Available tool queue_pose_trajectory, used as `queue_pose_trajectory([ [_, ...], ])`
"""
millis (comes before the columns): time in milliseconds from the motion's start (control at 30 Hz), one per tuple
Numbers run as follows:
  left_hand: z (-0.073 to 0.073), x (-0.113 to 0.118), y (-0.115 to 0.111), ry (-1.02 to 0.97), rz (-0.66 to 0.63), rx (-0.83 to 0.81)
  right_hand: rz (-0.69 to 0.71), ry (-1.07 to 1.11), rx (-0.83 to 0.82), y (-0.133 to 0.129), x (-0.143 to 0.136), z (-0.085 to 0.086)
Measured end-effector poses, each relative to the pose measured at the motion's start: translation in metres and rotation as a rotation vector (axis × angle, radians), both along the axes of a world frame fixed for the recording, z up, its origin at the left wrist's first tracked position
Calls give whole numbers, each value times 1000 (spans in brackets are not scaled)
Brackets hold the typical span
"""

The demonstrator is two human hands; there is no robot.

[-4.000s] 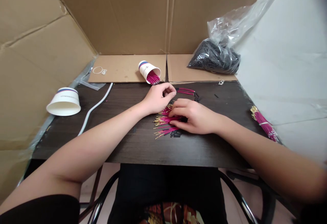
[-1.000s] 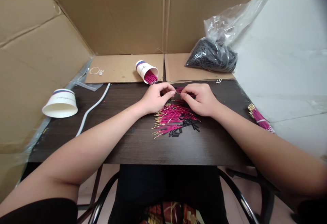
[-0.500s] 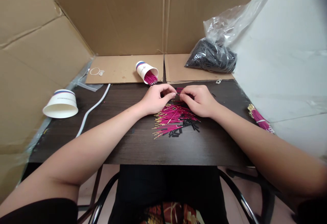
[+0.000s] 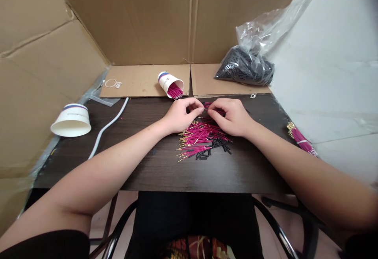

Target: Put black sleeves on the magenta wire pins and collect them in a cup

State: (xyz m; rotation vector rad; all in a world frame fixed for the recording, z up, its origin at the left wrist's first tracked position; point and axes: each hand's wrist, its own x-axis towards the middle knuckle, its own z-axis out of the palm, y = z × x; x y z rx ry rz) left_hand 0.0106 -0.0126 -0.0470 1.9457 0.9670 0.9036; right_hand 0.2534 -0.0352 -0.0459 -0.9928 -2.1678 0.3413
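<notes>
My left hand [image 4: 182, 114] and my right hand [image 4: 228, 115] face each other over the table, fingertips pinched and only a small gap apart. Whatever sits between their tips is too small to make out. Magenta wires with black sleeves [image 4: 207, 104] show in the gap behind the fingers. Just below my hands lies a loose pile of magenta wires [image 4: 196, 135] with gold-coloured bare ends, most pointing left. Short black tubes [image 4: 203, 154] are scattered along the pile's lower right side.
A tipped paper cup [image 4: 168, 81] holds more magenta wires. Another paper cup [image 4: 71, 121] stands at left, near a white cable [image 4: 108, 127]. A clear bag of black tubes [image 4: 246, 64] rests at back right. A banded wire bundle [image 4: 301, 139] lies at the right edge.
Both hands keep nearly the same pinched pose. The whole view has shifted very slightly; the pile and cups look unmoved.
</notes>
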Motion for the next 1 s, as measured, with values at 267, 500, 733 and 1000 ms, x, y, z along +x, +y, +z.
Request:
queue_pose_trajectory([
  [267, -4, 1, 3, -54, 123, -2, 126, -61, 38, -8, 0, 8],
  [500, -3, 2, 3, -43, 115, -26, 287, -100, 52, -19, -9, 14],
  [733, 0, 2, 2, -17, 111, -40, 467, -119, -51, -24, -9, 21],
  [1000, -2, 1, 4, -42, 91, -45, 418, -76, -63, -28, -14, 23],
])
